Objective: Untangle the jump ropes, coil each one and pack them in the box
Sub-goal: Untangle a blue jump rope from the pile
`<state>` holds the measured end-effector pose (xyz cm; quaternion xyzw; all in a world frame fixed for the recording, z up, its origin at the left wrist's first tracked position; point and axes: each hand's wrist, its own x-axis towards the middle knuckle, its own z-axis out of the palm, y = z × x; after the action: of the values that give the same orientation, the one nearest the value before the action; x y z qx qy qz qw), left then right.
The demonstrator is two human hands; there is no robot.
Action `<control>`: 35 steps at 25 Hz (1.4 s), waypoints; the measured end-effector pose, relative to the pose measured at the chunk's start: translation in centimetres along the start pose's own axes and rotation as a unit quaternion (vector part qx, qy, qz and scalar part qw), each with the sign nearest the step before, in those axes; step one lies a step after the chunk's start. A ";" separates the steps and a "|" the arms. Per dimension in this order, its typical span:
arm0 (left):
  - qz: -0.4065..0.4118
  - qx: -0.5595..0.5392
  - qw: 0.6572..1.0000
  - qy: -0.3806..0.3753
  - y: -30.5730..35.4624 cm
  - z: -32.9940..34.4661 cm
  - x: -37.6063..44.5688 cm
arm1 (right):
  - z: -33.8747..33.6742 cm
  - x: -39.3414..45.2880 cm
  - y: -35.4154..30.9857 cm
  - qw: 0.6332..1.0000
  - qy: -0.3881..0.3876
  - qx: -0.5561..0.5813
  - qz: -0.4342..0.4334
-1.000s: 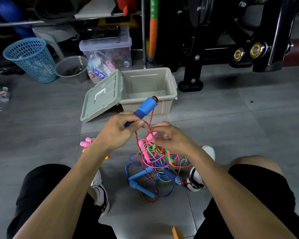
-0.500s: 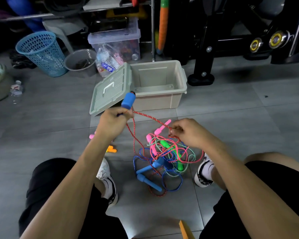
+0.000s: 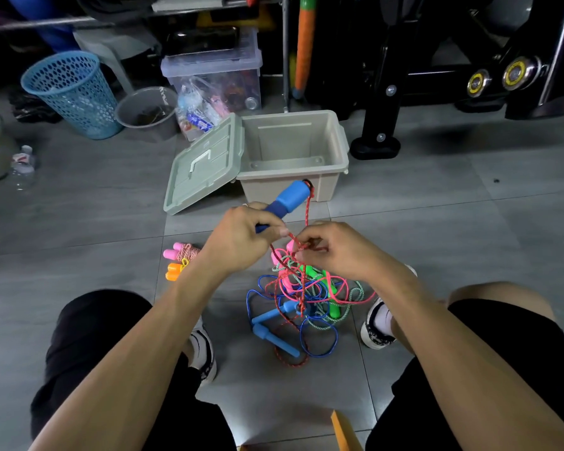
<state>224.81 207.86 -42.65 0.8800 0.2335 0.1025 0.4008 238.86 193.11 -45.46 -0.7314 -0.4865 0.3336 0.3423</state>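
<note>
A tangle of jump ropes [image 3: 302, 304] in blue, pink, green and red lies on the floor between my feet. My left hand [image 3: 241, 237] grips a blue foam handle [image 3: 290, 196] that points up toward the box. A red speckled rope [image 3: 307, 209] runs from that handle down to my right hand [image 3: 336, 250], which pinches it just above the tangle. The beige box [image 3: 332, 177] stands beyond, with nothing inside, its grey-green lid [image 3: 205, 164] leaning against its left side. A coiled rope with pink handles [image 3: 179, 252] and an orange-handled one [image 3: 174, 271] lie to the left.
A blue mesh basket [image 3: 75, 92], a grey bucket [image 3: 147, 110] and a clear storage bin [image 3: 215, 76] stand at the back left. Black gym equipment [image 3: 437, 76] fills the back right. A plastic bottle [image 3: 23, 164] lies at the far left. My shoes [image 3: 376, 323] flank the tangle.
My right hand moved left and up to meet my left hand, still pinching the red rope. The blue handle tilted to the right, toward the box.
</note>
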 end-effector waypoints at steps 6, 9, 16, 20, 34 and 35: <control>-0.142 -0.077 0.985 0.060 0.0 -0.7 0.5 | -1.0 -0.3 0.5 0.992 0.062 0.107 0.025; -0.175 -0.108 0.977 0.065 0.1 -1.0 0.7 | -2.1 -0.6 0.0 0.969 0.027 0.239 0.053; -0.196 -0.188 0.961 0.055 0.6 -1.5 0.4 | -1.7 -0.5 -1.0 0.964 0.082 0.250 0.026; -0.218 -0.196 0.954 0.062 0.7 -2.1 0.2 | -2.2 -0.5 -1.1 0.939 0.068 0.334 0.045; -0.189 -0.206 0.959 -0.039 1.3 -2.2 -1.0 | -1.4 -0.7 -1.9 0.966 0.192 0.162 0.057; -0.186 -0.202 0.961 -0.038 1.3 -2.2 -1.0 | -1.3 -0.7 -1.9 0.964 0.207 0.156 0.056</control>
<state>223.59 208.04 -40.24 0.7250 0.3526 0.0379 0.5905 238.84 192.80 -43.07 -0.7482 -0.3053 0.2655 0.5259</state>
